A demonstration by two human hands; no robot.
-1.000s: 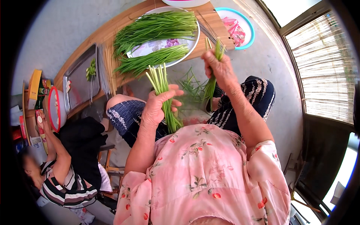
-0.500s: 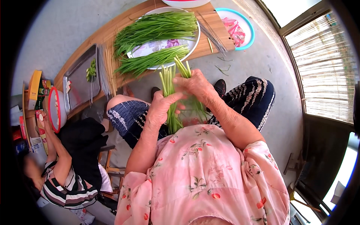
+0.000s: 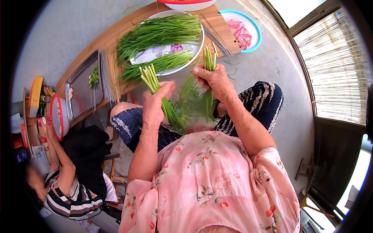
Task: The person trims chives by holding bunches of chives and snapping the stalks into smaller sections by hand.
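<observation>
A bunch of green stalks (image 3: 163, 97) is grasped in the left hand (image 3: 155, 105), cut ends upward. A smaller bunch (image 3: 209, 62) is clenched in the right hand (image 3: 213, 79), held above the lap. More stalks are laid on the white plate (image 3: 200, 42) on the wooden worktop (image 3: 116, 33)

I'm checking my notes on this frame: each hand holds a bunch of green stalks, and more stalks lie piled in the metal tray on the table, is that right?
Not quite. In the head view the left hand and right hand each hold green stalks, but the pile lies on the round white plate, not in the metal tray, which holds only a few green bits.
</observation>
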